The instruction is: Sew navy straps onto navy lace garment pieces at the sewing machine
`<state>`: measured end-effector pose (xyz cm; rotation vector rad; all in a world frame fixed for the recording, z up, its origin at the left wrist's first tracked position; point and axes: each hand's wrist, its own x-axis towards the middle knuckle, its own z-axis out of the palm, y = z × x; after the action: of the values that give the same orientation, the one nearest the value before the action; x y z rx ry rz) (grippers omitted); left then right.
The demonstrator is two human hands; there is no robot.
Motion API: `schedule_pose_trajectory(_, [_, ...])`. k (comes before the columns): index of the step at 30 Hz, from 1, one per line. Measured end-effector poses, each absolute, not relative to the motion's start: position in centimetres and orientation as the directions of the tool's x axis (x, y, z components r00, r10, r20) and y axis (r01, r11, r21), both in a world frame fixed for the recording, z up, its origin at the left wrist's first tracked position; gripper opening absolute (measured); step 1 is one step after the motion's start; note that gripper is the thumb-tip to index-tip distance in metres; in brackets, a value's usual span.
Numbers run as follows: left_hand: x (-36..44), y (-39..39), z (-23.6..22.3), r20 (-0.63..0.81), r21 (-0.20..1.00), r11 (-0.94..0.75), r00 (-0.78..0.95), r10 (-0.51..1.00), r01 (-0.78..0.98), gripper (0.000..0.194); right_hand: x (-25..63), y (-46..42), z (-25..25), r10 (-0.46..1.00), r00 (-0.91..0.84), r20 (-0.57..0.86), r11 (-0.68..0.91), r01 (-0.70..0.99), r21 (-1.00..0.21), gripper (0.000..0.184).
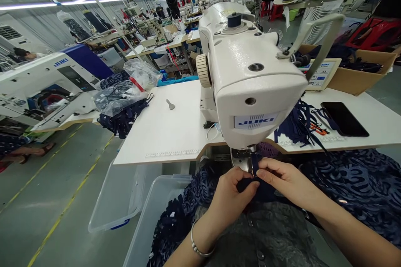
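Observation:
A white sewing machine marked JUKI stands in front of me, with its needle area low at the front. Just below it, my left hand pinches a dark navy strap and the fabric under it. From the other side, the thumb and fingers of my right hand close on the same strap, close to the presser foot. Dark patterned navy fabric spreads to the right, and more of it hangs at the left. My fingers partly hide where strap and fabric meet.
On the white table lies a small grey metal piece. A black phone, orange-handled scissors and navy strips lie at right. Clear plastic bins stand below left. A cardboard box sits behind the phone.

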<state>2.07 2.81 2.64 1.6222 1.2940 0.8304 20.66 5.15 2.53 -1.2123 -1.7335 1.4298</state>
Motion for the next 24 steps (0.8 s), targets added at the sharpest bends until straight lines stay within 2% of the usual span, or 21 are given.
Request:
schedule_pose_trajectory(6, [2.3,2.4,2.0,0.167,0.862,-0.254,0.226,0.960,0.440,0.011,20.9,4.7,1.9,0.894,-0.447,-0.040,0.071,0.230,-0.971,0.002])
schedule_pose_trajectory(14, [2.6,1.2,1.0,0.470,0.579,-0.507,0.247,0.848,0.638,0.006,20.9,4.2,1.0,0.886,-0.392,0.248,0.316,0.119,-0.941,0.013])
schedule_pose_trajectory(19, [2.4,0.9,0.4,0.493,0.468,-0.529,0.287,0.821,0.708,0.012,21.0,4.3,1.2,0.884,-0.388,0.260,0.328,0.117,-0.938,0.015])
schedule_pose_trajectory(22, [2.3,0.8,0.5,0.450,0.457,-0.518,0.313,0.836,0.723,0.018,21.0,4.2,1.2,0.899,-0.384,0.213,0.279,0.127,-0.952,0.013])
schedule_pose_trajectory(24, [2.3,0.9,0.7,0.427,0.471,-0.511,0.321,0.845,0.719,0.015,21.0,4.1,1.1,0.917,-0.372,0.145,0.212,0.146,-0.966,0.011])
